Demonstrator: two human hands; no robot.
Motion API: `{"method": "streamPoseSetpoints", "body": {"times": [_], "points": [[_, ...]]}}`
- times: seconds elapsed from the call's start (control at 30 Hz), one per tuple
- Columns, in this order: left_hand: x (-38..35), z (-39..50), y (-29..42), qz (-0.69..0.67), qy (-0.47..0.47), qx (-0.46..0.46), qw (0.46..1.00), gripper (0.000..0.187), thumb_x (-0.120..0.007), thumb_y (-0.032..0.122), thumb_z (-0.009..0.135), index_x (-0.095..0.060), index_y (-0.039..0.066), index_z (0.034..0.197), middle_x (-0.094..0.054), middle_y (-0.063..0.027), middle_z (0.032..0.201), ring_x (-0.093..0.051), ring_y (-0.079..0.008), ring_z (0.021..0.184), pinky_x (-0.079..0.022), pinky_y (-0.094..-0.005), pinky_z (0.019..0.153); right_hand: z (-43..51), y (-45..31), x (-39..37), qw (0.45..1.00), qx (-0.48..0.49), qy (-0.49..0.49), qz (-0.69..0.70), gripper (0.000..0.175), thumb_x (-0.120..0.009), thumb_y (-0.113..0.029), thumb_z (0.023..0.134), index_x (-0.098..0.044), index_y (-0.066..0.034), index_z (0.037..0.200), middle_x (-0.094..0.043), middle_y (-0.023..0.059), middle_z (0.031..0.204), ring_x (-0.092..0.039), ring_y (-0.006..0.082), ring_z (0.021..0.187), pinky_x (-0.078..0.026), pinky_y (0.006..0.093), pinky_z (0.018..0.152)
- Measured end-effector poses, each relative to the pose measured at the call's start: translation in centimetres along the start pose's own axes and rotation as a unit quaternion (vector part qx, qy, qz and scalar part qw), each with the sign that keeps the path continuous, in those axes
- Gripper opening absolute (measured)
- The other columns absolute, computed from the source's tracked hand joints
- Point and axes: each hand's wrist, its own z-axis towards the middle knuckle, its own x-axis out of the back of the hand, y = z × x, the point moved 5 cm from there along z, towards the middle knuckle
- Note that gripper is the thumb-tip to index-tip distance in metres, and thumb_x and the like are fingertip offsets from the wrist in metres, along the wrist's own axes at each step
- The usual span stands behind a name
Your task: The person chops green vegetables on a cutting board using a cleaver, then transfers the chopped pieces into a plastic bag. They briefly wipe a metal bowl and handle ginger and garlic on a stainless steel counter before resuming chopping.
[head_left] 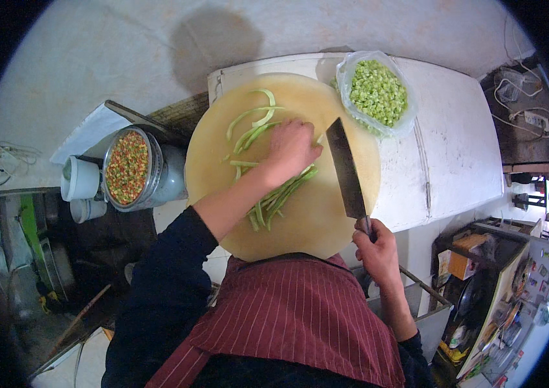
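A round cutting board (342, 237) lies before me with long green vegetable strips (289, 191) in a loose bundle across its middle. Curled over other strips near the board's centre is my left hand (294, 145); a pale green end sticks out past its fingers. More thin, curved strips (269, 109) lie on the board's far left part. My right hand (377, 247) grips the handle of a cleaver (347, 169). Its broad dark blade points away from me, over the board's right side and apart from the strips.
A clear plastic bag (412, 114) of diced green vegetable stands beyond the board on a white surface (458, 145). To the left are a metal bowl (153, 150) of mixed diced vegetables and white tubs (83, 179). A power strip (536, 120) with cables lies far right.
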Motion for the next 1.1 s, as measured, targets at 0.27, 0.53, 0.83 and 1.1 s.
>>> {"method": "streamPoseSetpoints", "body": {"times": [0.27,0.53,0.83,1.1], "points": [[4.7,0.0,-2.3,-0.054,-0.092,0.018,0.994,0.025,-0.077,0.021,0.077,-0.066,0.002,0.087,-0.066,-0.0169,0.084,-0.066,-0.0355,0.079,-0.052,-0.0441,0.071,0.4,-0.3,1.8,0.997,0.020,0.030,-0.061,0.017,-0.065,-0.013,0.090,-0.062,0.0034,0.095,-0.056,0.0059,0.070,-0.047,0.0100,0.066,-0.045,0.0303,0.060],[4.1,-7.7,-2.6,-0.135,-0.007,0.031,0.990,0.029,-0.080,0.019,0.083,-0.065,0.004,0.103,-0.067,-0.0160,0.103,-0.065,-0.0374,0.099,-0.052,-0.0437,0.086,0.3,-2.0,-0.6,0.976,0.151,-0.026,-0.152,0.023,-0.066,-0.011,0.088,-0.066,0.0042,0.105,-0.062,0.0041,0.076,-0.054,0.0098,0.071,-0.048,0.0281,0.067],[3.2,-7.4,-1.7,-0.117,0.068,0.080,0.988,0.032,-0.079,0.018,0.084,-0.065,0.003,0.109,-0.064,-0.0185,0.116,-0.063,-0.0397,0.107,-0.052,-0.0457,0.093,1.1,-2.0,-0.5,0.982,0.075,-0.079,-0.156,0.030,-0.068,-0.016,0.093,-0.063,0.0033,0.115,-0.063,0.0098,0.077,-0.061,0.0172,0.068,-0.051,0.0341,0.065],[2.1,-9.3,0.3,0.007,-0.012,-0.093,0.996,0.065,-0.080,0.026,0.082,-0.055,0.000,0.137,-0.054,-0.0181,0.143,-0.051,-0.0402,0.133,-0.046,-0.0483,0.109,0.9,-4.2,-2.0,0.940,0.244,-0.073,-0.228,0.044,-0.067,-0.015,0.096,-0.052,-0.0029,0.135,-0.070,0.0239,0.093,-0.071,0.0427,0.086,-0.056,0.0480,0.074]]}}
